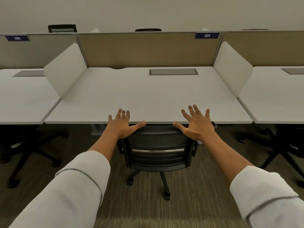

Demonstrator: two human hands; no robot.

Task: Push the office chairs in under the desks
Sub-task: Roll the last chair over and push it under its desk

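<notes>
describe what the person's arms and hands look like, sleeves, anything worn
Both arms wear loose, pale grey-white long sleeves, pushed up so the forearms are bare; the cuffs bunch in soft folds with a visible seam line. The left sleeve and right sleeve look like the same garment. The left hand and right hand are bare: no gloves, and no rings, watch or bracelets visible.

Pale grey sleeves [79, 183] are rolled to mid-forearm on both arms, forearms and hands bare
</notes>
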